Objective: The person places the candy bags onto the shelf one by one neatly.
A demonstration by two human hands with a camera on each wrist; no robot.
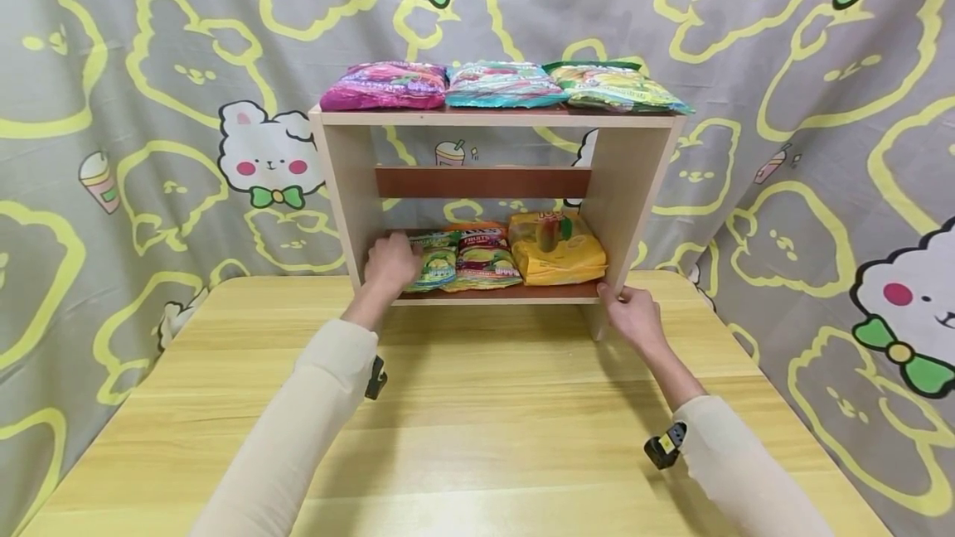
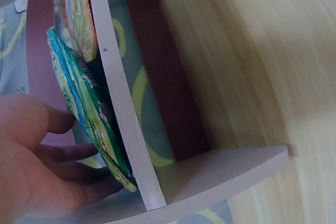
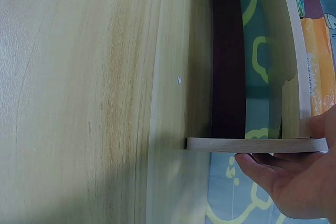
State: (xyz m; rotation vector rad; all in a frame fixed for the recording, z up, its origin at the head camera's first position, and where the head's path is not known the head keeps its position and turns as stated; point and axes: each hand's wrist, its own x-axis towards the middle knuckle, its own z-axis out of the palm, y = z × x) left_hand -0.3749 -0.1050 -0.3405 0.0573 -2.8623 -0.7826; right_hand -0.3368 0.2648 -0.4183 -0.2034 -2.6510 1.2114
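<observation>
A small wooden shelf [image 1: 477, 299] stands on the table with three snack bags on its lower board. At the board's left end lies a green candy bag [image 1: 435, 263], and my left hand [image 1: 393, 262] is right beside it. In the left wrist view, the thumb and loosely bent fingers touch the upper face and outer edge of that green bag [image 2: 86, 103]. My right hand [image 1: 634, 315] grips the lower part of the shelf's right side panel [image 3: 257, 145], thumb on the inner side and fingers on the outer side.
A red-orange fruit candy bag [image 1: 487, 258] and a yellow mango bag [image 1: 555, 251] sit right of the green one. Purple [image 1: 386, 87], teal [image 1: 503, 85] and yellow-green [image 1: 618, 87] bags lie on the top board. A patterned curtain [image 1: 179, 106] hangs behind the wooden table [image 1: 477, 437].
</observation>
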